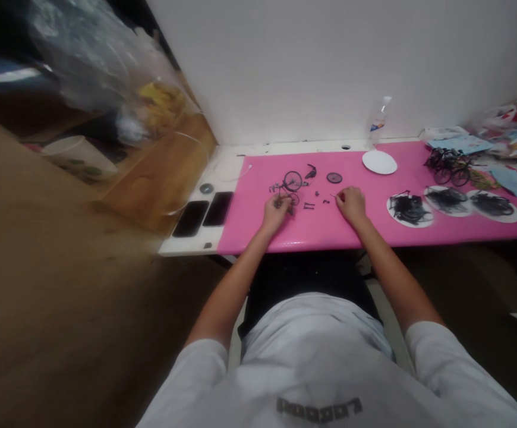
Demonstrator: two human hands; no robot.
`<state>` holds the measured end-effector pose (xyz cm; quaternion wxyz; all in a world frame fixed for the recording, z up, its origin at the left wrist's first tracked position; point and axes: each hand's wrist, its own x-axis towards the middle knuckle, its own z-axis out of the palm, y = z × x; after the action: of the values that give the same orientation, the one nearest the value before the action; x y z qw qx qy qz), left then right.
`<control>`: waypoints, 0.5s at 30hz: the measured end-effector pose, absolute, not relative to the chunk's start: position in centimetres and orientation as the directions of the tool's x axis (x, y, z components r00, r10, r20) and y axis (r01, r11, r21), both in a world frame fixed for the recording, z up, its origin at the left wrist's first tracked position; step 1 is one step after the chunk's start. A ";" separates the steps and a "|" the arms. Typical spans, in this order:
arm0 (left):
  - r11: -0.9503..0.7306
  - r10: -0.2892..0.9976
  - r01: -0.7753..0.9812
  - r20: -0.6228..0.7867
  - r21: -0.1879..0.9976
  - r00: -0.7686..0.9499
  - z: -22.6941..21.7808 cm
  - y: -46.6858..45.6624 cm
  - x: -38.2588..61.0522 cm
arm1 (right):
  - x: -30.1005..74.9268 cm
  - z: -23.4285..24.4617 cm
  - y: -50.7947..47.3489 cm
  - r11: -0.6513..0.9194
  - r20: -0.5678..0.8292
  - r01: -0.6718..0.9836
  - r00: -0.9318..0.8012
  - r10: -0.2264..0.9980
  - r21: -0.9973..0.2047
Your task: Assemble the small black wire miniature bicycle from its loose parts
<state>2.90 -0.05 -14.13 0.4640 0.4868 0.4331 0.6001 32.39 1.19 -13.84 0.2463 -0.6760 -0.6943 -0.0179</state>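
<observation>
A person's left hand [275,213] grips a small toy bicycle [286,188] over a pink mat [249,220]. The right hand [351,205] pinches a tiny part [333,195] near a loose wheel [334,178].

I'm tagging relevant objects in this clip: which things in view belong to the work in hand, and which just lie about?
Apparently part of the work:
miniature bicycle in the left hand
thin piece at the right hand
loose wheel
small black parts
piled black parts on three white plates
cluster of miniature bicycles

Apparently just lying about:
two phones
plastic bottle
grey disc
</observation>
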 end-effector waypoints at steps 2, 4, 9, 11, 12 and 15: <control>-0.200 0.977 -0.113 0.189 0.973 -0.094 -14.1 -0.2 2.9 | 32.3 -13.8 1.2 0.077 0.364 0.948 0.043 0.931 -0.309; -0.192 0.979 -0.103 0.183 0.976 -0.090 -14.0 -0.3 2.8 | 32.2 -13.8 1.1 0.073 0.363 0.947 0.048 0.930 -0.313; -0.189 0.978 -0.073 0.181 0.979 -0.101 -13.8 -0.4 2.8 | 32.1 -13.7 1.0 0.066 0.351 0.944 0.054 0.935 -0.322; -0.201 0.975 -0.059 0.194 0.978 -0.104 -13.9 -0.4 2.8 | 32.0 -13.8 1.0 0.071 0.365 0.943 0.056 0.929 -0.326; -0.205 0.974 -0.056 0.199 0.977 -0.104 -13.9 -0.3 2.8 | 32.0 -13.9 1.0 0.077 0.376 0.942 0.055 0.925 -0.328; -0.212 0.973 -0.055 0.205 0.976 -0.107 -14.0 -0.2 2.8 | 32.0 -14.0 1.0 0.091 0.391 0.939 0.049 0.919 -0.332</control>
<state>2.83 -0.20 -14.01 0.4352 0.5071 0.4526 0.5905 32.02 0.99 -13.98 0.2653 -0.6741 -0.6891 -0.0188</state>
